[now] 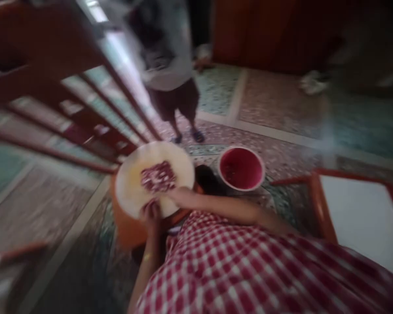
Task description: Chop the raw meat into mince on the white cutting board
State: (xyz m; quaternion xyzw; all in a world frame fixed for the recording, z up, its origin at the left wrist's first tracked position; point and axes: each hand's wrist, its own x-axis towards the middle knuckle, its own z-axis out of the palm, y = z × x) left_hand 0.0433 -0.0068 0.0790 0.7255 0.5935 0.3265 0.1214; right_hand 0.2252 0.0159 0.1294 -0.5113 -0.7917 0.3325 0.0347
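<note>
A round cream-white plate (127, 187) rests on the orange-brown seat of a wooden chair. A heap of small dark red and white pieces (159, 176) lies in its middle; blur hides what they are. At the plate's near rim, my left hand (151, 211) has its fingers curled together, with something reddish at the fingertips that I cannot make out. My right hand (180, 196) reaches in from the right over the plate, beside the heap's near edge. Its fingers are smeared, so whether it holds anything does not show.
A red bowl with a pale rim (241, 169) is to the plate's right. Chair back slats (118, 87) rise at upper left. Another person (170, 56) stands beyond the plate on the tiled floor. A wooden-framed piece with a white top (363, 218) is at right.
</note>
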